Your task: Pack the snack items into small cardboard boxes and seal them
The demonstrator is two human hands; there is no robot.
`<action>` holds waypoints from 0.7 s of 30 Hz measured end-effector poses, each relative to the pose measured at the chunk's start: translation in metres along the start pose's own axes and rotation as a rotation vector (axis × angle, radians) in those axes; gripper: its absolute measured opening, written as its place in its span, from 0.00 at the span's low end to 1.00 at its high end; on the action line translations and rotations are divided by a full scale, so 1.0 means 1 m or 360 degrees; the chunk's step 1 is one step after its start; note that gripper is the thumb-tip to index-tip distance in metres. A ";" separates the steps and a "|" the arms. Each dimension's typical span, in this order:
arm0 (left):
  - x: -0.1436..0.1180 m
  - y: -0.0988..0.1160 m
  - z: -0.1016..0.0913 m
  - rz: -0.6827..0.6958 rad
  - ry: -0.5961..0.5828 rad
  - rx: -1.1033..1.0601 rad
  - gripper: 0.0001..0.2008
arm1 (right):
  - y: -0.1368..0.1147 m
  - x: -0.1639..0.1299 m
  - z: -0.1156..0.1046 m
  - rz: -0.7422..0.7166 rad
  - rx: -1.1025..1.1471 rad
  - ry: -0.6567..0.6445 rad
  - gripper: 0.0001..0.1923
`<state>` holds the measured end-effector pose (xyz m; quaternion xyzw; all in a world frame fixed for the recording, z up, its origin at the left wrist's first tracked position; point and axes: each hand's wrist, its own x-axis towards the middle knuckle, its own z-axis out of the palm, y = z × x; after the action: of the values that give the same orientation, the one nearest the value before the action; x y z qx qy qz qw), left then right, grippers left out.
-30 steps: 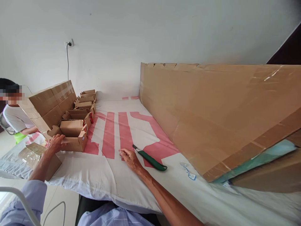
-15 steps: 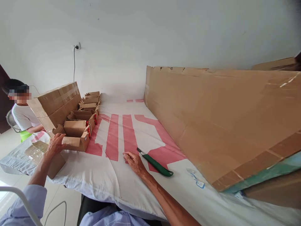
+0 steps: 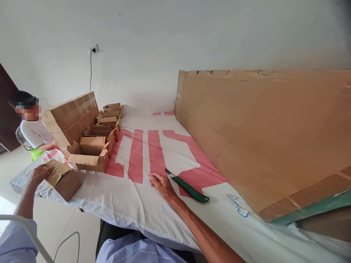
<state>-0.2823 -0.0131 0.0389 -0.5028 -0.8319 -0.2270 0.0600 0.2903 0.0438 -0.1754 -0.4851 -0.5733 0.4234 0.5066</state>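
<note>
place: home-run packing room | you see: desk [image 3: 131, 204] under a red-printed cloth | rows of small open cartons [image 3: 101, 135] | big cardboard sheet [image 3: 260, 135] | bare wall socket [image 3: 93, 49]

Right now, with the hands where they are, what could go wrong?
The taped box under the left hand sits at the table edge and partly overhangs it; a push might drop it. The right hand rests beside the green knife, whose blade seems exposed, so a careless sweep might cut.
</note>
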 end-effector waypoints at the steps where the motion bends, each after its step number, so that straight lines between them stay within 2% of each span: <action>1: -0.003 0.000 -0.002 -0.0044 -0.0031 -0.0066 0.27 | 0.000 0.000 0.000 -0.0008 -0.0007 0.0000 0.27; 6: -0.023 0.010 -0.003 -0.0332 -0.0088 -0.0403 0.31 | 0.004 -0.001 0.000 -0.0045 -0.0036 -0.0007 0.28; 9: -0.041 0.014 0.005 -0.0256 -0.0041 -0.0366 0.31 | 0.004 0.000 0.000 -0.0064 -0.0053 -0.0015 0.27; 12: -0.069 0.026 0.017 -0.0129 -0.0070 -0.0372 0.35 | 0.001 0.000 0.001 -0.0087 -0.0079 -0.0045 0.26; 14: -0.093 0.043 0.025 -0.0052 -0.0095 -0.0390 0.37 | -0.004 -0.002 0.003 -0.0114 -0.0101 -0.0079 0.25; 17: -0.129 0.080 0.037 0.0058 -0.0123 -0.0434 0.36 | -0.016 -0.010 0.010 -0.0158 -0.0130 -0.0143 0.25; 21: -0.169 0.128 0.052 0.0202 -0.0232 -0.0690 0.34 | -0.033 -0.024 0.023 -0.0168 -0.0107 -0.0204 0.27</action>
<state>-0.0830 -0.0765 -0.0225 -0.5704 -0.7326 -0.3590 -0.0954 0.2639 0.0142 -0.1503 -0.4429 -0.6434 0.4066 0.4739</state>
